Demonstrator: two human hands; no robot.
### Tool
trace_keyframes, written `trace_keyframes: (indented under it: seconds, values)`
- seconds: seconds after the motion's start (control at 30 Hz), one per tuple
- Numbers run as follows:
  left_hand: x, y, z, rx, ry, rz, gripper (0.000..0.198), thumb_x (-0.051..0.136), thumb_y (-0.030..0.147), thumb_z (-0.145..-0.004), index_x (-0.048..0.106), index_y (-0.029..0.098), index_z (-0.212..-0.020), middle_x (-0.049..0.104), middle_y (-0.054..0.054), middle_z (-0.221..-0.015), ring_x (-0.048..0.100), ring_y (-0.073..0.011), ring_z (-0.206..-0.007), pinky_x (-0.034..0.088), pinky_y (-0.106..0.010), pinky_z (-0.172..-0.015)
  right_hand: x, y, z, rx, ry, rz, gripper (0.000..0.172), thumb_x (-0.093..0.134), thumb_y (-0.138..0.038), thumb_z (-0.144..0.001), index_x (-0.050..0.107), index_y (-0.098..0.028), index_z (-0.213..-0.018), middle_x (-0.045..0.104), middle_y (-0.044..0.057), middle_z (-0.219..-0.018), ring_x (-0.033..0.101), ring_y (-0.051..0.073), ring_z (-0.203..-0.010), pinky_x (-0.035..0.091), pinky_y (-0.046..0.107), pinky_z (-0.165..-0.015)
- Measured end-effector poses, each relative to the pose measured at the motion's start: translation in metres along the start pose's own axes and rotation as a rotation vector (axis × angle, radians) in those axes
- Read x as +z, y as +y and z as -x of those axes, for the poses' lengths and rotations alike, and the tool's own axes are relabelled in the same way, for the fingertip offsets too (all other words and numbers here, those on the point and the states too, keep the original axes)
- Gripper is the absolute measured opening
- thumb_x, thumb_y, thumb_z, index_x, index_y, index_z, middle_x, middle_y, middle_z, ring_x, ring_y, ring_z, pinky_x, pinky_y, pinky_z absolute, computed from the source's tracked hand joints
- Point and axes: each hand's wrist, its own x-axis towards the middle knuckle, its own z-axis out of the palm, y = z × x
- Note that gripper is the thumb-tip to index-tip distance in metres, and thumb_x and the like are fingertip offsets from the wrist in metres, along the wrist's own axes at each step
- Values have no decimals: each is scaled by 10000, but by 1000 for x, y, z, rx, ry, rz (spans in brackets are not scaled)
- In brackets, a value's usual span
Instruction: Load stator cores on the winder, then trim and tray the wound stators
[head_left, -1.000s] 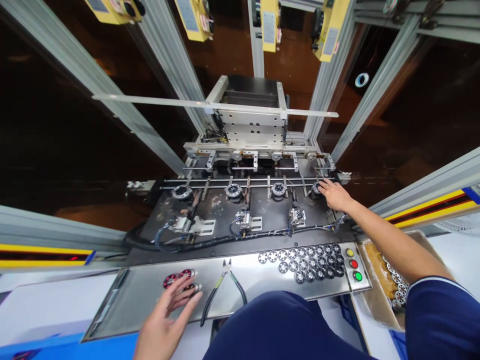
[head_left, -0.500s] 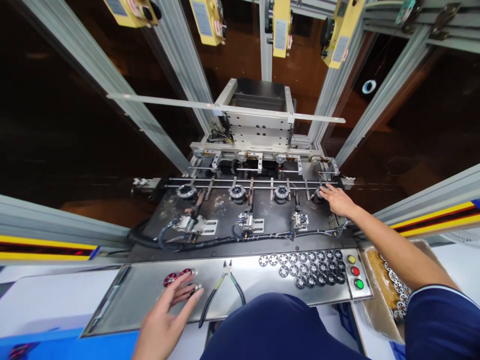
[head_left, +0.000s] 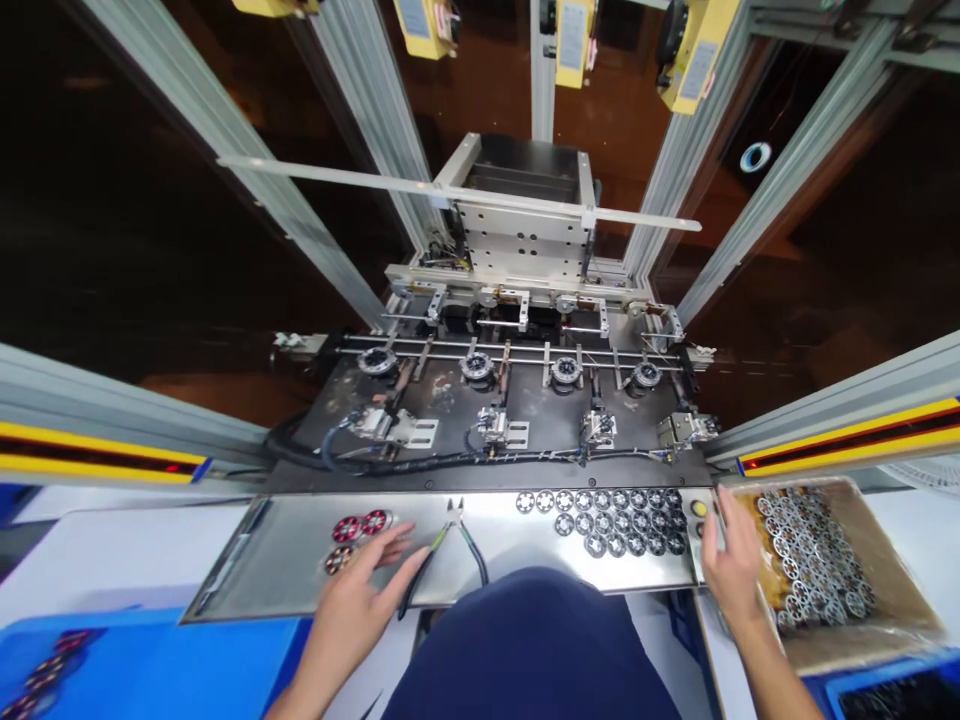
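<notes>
My left hand (head_left: 365, 592) lies flat on the steel shelf (head_left: 285, 570), fingers spread beside three red wound stators (head_left: 358, 530) and the black-handled cutters (head_left: 442, 555). My right hand (head_left: 730, 565) rests over the button panel at the shelf's right end, fingers extended, covering the lower buttons below the yellow button (head_left: 699, 509). Several bare black stator cores (head_left: 622, 520) lie in rows on the shelf. Four fixtures on the black machine deck each carry a stator; the rightmost one (head_left: 646, 376) stands uncovered.
A cardboard box (head_left: 885, 600) of silver stator cores sits at the right. A blue tray (head_left: 112, 670) with red stators lies at lower left. Aluminium frame posts, yellow-striped guards and yellow units surround the winding machine (head_left: 525, 230).
My right hand has drawn back from the rightmost fixture down to the button panel. My left hand has stayed by the red stators. The view has shifted slightly.
</notes>
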Motion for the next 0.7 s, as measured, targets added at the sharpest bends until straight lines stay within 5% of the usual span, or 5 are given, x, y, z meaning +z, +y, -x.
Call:
trace_keyframes:
  seconds: [0.1,0.23,0.43,0.57,0.7]
  values:
    - [14,6,-5,104,-53,-84,469,589,614,-872,701,213,-1087,799,-85,-982,770,-248,-831,617,-374,-831,16,20,57,-1,25,27,639,432,-344,-1003,257,-303,-1616,624,171,-1400,634,374,-1256,543,589,-1011]
    - [31,1,-4,93,-98,-203,385,569,504,-912,684,200,-1117,778,-100,-1056,746,-248,-874,593,-374,-870,30,30,98,-8,56,70,582,421,-389,-1029,436,-42,-1496,622,300,-1327,620,427,-1221,517,600,-975]
    - [39,-20,15,-33,-111,-386,316,628,325,-856,669,153,-1117,743,-187,-1109,729,-347,-976,564,-448,-862,29,30,116,-55,25,63,532,427,-394,-1042,496,-50,-1441,640,278,-1303,629,378,-1174,500,537,-982]
    - [45,-33,21,-18,-163,-420,236,622,207,-817,686,186,-1043,783,-122,-1004,752,-295,-892,560,-364,-798,27,32,113,-61,35,62,537,420,-417,-1042,501,-52,-1427,657,267,-1235,634,363,-1098,500,509,-934]
    - [53,-41,25,81,-205,-394,240,582,281,-868,673,200,-1075,788,-77,-951,749,-252,-860,556,-324,-799,29,31,120,-12,6,97,511,420,-420,-1040,484,-100,-1433,645,232,-1246,611,341,-1128,492,497,-952]
